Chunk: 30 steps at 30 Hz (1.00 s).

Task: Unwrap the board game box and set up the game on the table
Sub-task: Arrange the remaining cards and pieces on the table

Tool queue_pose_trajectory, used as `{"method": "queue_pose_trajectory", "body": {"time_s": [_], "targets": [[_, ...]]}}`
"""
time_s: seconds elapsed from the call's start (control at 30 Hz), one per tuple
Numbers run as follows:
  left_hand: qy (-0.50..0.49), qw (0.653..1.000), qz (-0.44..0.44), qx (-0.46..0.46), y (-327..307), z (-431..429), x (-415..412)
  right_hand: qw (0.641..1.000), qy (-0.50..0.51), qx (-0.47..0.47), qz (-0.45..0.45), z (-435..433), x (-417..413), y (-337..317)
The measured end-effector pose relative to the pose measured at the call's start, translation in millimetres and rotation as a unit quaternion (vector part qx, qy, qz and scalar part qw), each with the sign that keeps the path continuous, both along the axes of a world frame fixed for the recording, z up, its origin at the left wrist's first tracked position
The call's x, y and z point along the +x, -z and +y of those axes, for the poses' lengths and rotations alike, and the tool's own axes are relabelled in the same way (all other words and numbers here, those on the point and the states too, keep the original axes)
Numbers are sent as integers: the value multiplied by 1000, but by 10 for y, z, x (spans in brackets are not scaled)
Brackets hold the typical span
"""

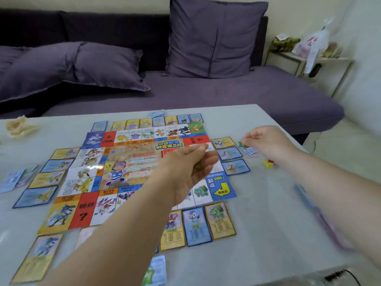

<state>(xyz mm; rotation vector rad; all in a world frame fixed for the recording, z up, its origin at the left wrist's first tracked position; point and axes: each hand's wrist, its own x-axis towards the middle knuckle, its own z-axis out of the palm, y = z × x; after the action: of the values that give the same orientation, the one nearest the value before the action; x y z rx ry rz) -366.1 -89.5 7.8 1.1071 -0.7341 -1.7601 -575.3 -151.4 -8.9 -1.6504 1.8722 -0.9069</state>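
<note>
A colourful game board (132, 168) lies flat on the pale table (268, 234), ringed by several blue and yellow cards (196, 226). My left hand (191, 168) hovers over the board's right side with fingers curled; something small and dark may sit in the palm, too blurred to tell. My right hand (266, 141) is off the board's right edge, pinching a small green piece (241, 144) above a little stack of bluish slips (250, 151). Small yellow and red pawns (269, 163) lie on the table below that hand.
A crumpled cream wrapper (19, 126) lies at the table's far left. More paper slips (17, 178) sit left of the board and a blurred stack (321, 213) at the right. A purple sofa with cushions (214, 38) stands behind the table.
</note>
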Motion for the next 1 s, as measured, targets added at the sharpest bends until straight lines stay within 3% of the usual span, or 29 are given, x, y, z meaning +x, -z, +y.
{"method": "queue_pose_trajectory", "body": {"time_s": [0.1, 0.17, 0.27, 0.37, 0.47, 0.6, 0.83, 0.93, 1.0], "targets": [[-16, 997, 63, 43, -1, -205, -139, 999, 5, 8, 44, -333, -254, 96], [-18, 994, 96, 58, 7, -326, -189, 992, 22, 31, 118, -494, -355, 189], [1, 995, 85, 49, 50, -484, -197, 974, 49, 19, 222, -614, -409, 270], [21, 998, 43, 33, 112, -618, -163, 992, -16, -39, 120, -664, -247, 162], [36, 999, 9, 20, 157, -721, -96, 992, -125, 24, 4, -556, 153, -97], [54, 998, -22, -1, 145, -832, 136, 964, -237, 123, 18, -505, 651, -229], [48, 994, -90, -31, 137, -1027, 751, 955, -245, 140, -90, -885, 1312, -125], [-1, 996, -75, -51, 124, -1187, 1056, 961, -195, 124, -155, -1192, 1594, -96], [-28, 997, -51, -58, 119, -1301, 1259, 978, -141, 83, -129, -1455, 1737, -60]]}}
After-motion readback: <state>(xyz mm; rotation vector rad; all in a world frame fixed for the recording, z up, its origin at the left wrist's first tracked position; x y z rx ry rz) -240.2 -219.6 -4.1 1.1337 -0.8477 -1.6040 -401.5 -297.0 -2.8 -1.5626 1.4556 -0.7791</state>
